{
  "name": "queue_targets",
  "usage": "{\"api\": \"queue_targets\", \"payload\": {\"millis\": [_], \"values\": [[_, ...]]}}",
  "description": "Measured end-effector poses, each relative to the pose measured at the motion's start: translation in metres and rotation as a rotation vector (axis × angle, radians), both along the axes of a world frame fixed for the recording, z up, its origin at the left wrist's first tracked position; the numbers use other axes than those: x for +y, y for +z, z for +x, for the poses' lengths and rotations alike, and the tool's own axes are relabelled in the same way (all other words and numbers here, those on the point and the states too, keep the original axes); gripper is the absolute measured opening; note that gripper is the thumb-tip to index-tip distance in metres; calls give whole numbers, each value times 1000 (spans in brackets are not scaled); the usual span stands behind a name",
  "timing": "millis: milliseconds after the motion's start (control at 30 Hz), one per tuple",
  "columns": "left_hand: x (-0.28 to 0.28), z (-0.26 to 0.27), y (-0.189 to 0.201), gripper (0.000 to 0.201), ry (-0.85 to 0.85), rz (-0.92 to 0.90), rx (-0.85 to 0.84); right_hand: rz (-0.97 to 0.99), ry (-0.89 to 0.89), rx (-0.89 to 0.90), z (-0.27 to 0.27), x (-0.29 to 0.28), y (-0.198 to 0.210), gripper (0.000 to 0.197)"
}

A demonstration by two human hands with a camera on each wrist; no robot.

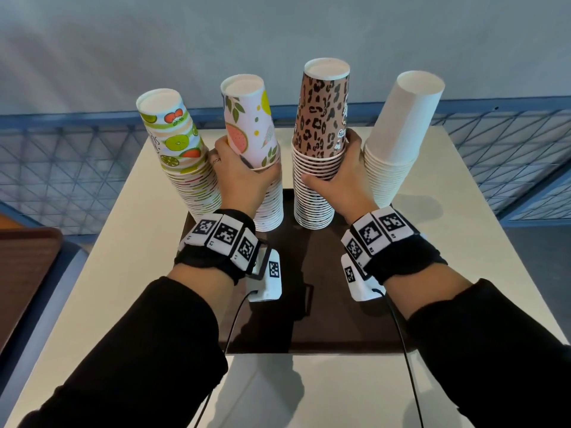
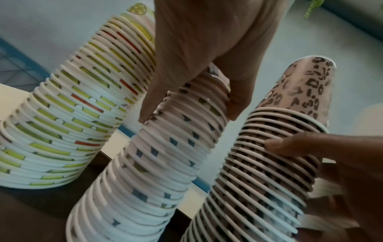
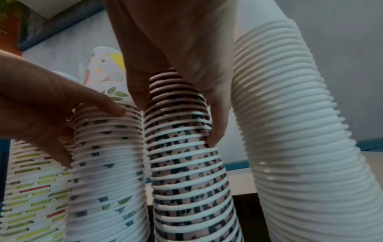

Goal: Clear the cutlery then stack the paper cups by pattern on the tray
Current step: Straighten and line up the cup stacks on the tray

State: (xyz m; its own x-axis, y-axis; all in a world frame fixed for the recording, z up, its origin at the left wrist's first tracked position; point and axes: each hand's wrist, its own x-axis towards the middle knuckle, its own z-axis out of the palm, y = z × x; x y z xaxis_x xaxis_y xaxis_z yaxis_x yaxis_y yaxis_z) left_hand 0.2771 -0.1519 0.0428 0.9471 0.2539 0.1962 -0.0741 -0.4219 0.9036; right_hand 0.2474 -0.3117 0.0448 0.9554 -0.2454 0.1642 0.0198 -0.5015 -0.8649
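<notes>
Four tall stacks of upside-down paper cups stand in a row along the far edge of a dark brown tray [image 1: 309,319]. From the left they are a lime-and-fruit stack [image 1: 182,162], a pink fruit stack [image 1: 256,134], a leopard-print stack [image 1: 321,125] and a plain white stack [image 1: 398,131]. My left hand [image 1: 244,177] grips the pink fruit stack [image 2: 165,155] about halfway up, thumb on the right side. My right hand [image 1: 336,180] grips the leopard-print stack [image 3: 186,180] at about the same height. The two outer stacks lean outward. No cutlery shows.
The tray lies on a pale table [image 1: 448,242]. A second brown tray [image 1: 24,273] sits on a lower surface to the left. A blue mesh railing [image 1: 77,156] runs behind the table, in front of a grey wall.
</notes>
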Motion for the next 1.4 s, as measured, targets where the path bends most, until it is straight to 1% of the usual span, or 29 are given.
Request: {"api": "queue_targets", "payload": {"millis": [133, 200, 300, 400, 467, 533, 600, 667, 733, 800, 867, 933, 967, 1000, 1100, 1167, 1233, 1333, 1400], "values": [[4, 0, 0, 88, -80, -20, 33, 16, 43, 45, 2, -2, -1, 102], [7, 1, 2, 90, -147, -71, 59, 18, 61, 78, 2, -5, -1, 99], [11, 2, 4, 87, -227, -131, 94, 10, 53, 98, 3, -9, 1, 96], [10, 2, 5, 86, -256, -160, 109, 5, 66, 110, 4, -10, 3, 96], [10, 1, 5, 90, -285, -171, 121, 18, 97, 110, 5, -10, 3, 100], [12, 2, 5, 99, -356, -157, 152, 17, 130, 114, 5, -12, 3, 109], [16, 4, 2, 106, -407, -136, 182, -6, 144, 127, 5, -15, 2, 109], [17, 5, 0, 103, -373, -127, 180, -12, 126, 127, 6, -17, 0, 104], [12, 5, -2, 99, -294, -139, 154, -7, 102, 119, 8, -15, -1, 101], [6, 4, -2, 104, -233, -151, 123, -19, 88, 121, 10, -11, -3, 103], [4, 3, -6, 110, -206, -138, 117, -11, 74, 116, 11, -7, -7, 110], [5, 3, -11, 114, -219, -106, 132, 38, 49, 115, 9, -5, -13, 118], [6, 2, -13, 114, -232, -97, 142, 51, 33, 129, 7, -3, -18, 119], [7, 2, -15, 112, -242, -92, 146, 44, 14, 152, 5, -2, -23, 117], [13, 3, -18, 99, -277, -84, 147, -18, -32, 194, 0, -2, -33, 100], [19, 4, -17, 97, -330, -86, 146, -51, -18, 196, -1, -6, -32, 93], [23, 5, -15, 97, -371, -87, 149, -80, 20, 200, 2, -11, -29, 91], [22, 3, -15, 100, -401, -73, 173, -92, 28, 209, 3, -14, -29, 94], [19, 0, -22, 104, -381, -65, 178, -42, 13, 239, 1, -9, -37, 102]]}}
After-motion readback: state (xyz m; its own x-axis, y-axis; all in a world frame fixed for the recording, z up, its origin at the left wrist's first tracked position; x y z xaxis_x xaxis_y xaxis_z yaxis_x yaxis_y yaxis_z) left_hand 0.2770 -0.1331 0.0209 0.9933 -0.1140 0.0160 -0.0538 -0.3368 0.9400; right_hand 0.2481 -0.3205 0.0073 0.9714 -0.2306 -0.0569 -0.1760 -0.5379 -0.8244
